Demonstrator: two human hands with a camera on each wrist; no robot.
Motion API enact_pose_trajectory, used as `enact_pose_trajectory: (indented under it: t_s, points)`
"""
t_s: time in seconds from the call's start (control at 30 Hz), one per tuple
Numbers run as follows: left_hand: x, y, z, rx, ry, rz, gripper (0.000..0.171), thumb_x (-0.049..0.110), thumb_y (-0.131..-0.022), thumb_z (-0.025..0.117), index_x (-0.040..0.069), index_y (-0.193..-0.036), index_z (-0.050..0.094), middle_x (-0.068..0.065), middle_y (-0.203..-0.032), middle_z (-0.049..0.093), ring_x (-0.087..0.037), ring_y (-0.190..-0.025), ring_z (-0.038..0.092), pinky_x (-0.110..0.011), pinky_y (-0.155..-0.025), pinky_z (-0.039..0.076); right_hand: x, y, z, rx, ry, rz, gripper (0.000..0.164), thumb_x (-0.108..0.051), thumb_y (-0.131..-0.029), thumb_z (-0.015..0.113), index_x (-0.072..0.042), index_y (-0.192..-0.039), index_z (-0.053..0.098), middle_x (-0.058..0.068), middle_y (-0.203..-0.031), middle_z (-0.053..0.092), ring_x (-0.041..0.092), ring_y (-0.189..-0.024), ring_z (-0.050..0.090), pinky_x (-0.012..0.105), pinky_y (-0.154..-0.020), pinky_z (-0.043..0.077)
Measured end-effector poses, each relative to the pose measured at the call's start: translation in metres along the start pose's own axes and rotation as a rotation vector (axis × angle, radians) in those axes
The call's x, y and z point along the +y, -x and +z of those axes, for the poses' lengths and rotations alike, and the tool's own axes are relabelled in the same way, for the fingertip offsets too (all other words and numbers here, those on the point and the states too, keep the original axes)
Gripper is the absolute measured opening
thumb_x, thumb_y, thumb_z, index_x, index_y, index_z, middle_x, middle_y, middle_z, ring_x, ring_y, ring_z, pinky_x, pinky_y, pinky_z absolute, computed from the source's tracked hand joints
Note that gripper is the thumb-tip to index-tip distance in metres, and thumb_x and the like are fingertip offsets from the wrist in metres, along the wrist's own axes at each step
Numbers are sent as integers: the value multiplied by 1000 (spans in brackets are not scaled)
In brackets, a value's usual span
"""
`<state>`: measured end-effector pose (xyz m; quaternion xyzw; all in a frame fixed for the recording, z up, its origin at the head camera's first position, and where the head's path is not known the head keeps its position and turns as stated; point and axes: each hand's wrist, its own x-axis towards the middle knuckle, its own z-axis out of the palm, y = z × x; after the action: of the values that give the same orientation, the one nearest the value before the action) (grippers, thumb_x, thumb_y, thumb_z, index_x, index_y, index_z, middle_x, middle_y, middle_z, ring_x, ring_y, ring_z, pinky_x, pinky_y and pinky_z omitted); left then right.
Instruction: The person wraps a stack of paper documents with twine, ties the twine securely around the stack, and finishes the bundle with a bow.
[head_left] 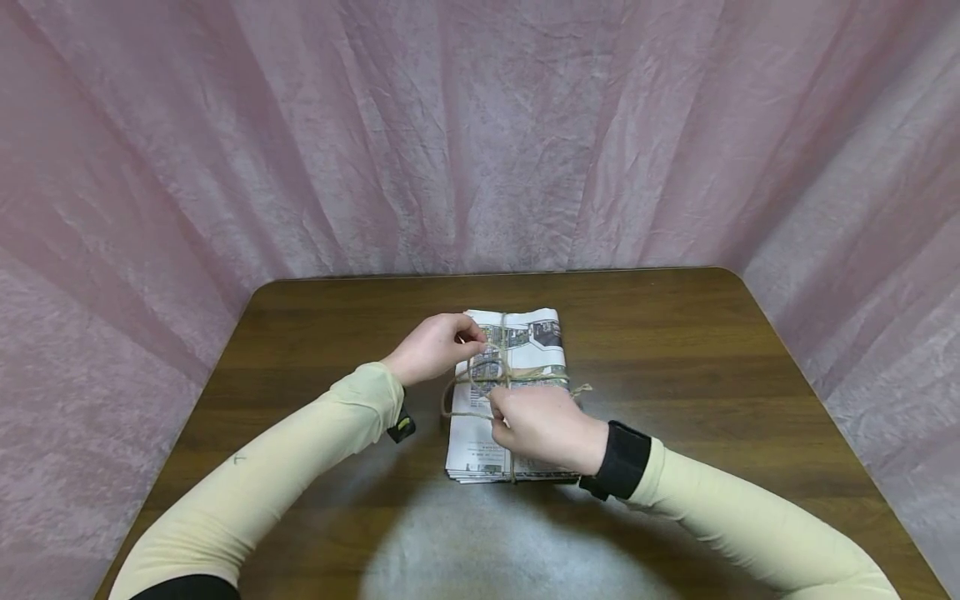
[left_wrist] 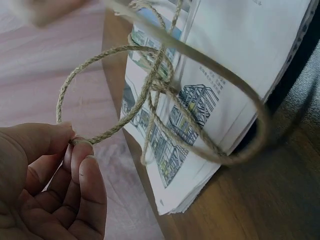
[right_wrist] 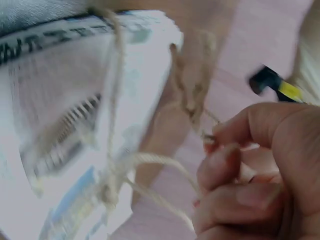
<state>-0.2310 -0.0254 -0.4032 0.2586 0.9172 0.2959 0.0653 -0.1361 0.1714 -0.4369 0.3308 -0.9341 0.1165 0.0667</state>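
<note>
A stack of folded newspapers (head_left: 471,437) lies on the table, bound crosswise with jute twine (left_wrist: 112,131). Above its left side, my left hand (head_left: 437,346) pinches a loop of the twine between thumb and fingertips. In the left wrist view that loop runs back to a knot (left_wrist: 162,85) on top of the papers. My right hand (head_left: 543,427) is over the stack's lower right part, pinching twine between thumb and index finger. Another loop of twine sticks out past the stack's left edge. The right wrist view is blurred, so the exact strand is hard to tell.
The brown wooden table (head_left: 337,312) has rounded far corners. Pink curtains (head_left: 480,133) hang behind it and at both sides. A black strap (head_left: 628,460) circles the right wrist. A short twine end (head_left: 582,388) pokes out right of the stack.
</note>
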Motion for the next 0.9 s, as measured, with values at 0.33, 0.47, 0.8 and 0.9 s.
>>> enact_pose_trajectory:
  t_s: [0.33, 0.47, 0.8, 0.9]
  points:
    - [-5, 4, 0, 1, 13, -29, 10, 20, -98, 72, 12, -103, 74, 2, -96, 71, -13, -89, 64, -33, -81, 52, 21, 22, -64, 58, -136, -67, 16, -17, -89, 69, -25, -82, 58, -18, -64, 43, 0, -53, 39, 23, -47, 33]
    - [-9, 7, 1, -6, 19, -42, 11, 22, -98, 72, 12, -103, 74, 3, -97, 71, -12, -88, 63, -32, -79, 52, 32, 31, -82, 60, -110, -68, 17, -18, -90, 72, -26, -83, 59, -19, -65, 41, -1, -54, 37, 24, -49, 33]
    - [-16, 11, 3, -5, 31, -42, 10, 21, -98, 72, 12, -101, 74, 2, -96, 70, -14, -87, 63, -33, -78, 52, 79, 44, -101, 67, -54, 43, 17, -13, -86, 72, -26, -81, 62, -17, -69, 50, 3, -59, 45, 29, -54, 41]
    - [-18, 12, 4, -8, 25, -45, 10, 21, -98, 72, 12, -101, 74, 2, -97, 70, -14, -87, 63, -33, -78, 53, 99, 42, -95, 47, -113, 115, 12, -14, -90, 72, -23, -85, 66, -13, -75, 59, 5, -61, 51, 32, -59, 45]
